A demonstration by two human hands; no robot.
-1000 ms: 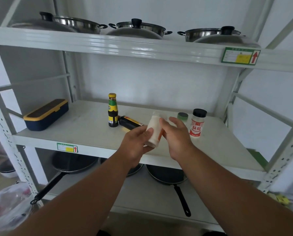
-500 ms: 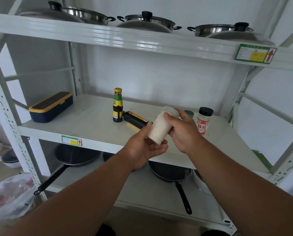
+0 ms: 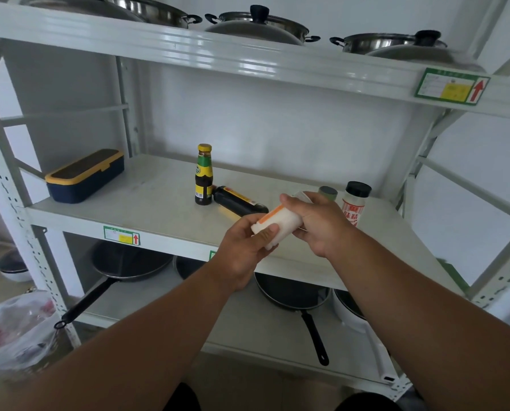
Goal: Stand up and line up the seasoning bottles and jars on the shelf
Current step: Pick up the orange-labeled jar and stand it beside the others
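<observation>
Both hands hold a white seasoning jar [image 3: 280, 221] with an orange band, tilted almost flat in front of the middle shelf [image 3: 147, 212]. My left hand [image 3: 244, 250] grips its lower end and my right hand [image 3: 319, 222] wraps its lid end. A dark sauce bottle [image 3: 204, 175] with a yellow cap and green label stands upright on the shelf. A second dark bottle [image 3: 237, 201] lies on its side just right of it. Further right stand a black-capped shaker with red print [image 3: 355, 203] and a green-lidded jar [image 3: 327, 192], mostly hidden by my right hand.
A blue box with a yellow rim [image 3: 84, 175] sits at the shelf's left end. Lidded steel pots [image 3: 259, 25] line the top shelf. Black frying pans [image 3: 292, 292] lie on the lower shelf. A plastic bag [image 3: 13, 330] sits on the floor at left.
The white jar has tipped from nearly upright to almost horizontal between my hands, its orange band now showing. The camera has moved closer to the shelf.
</observation>
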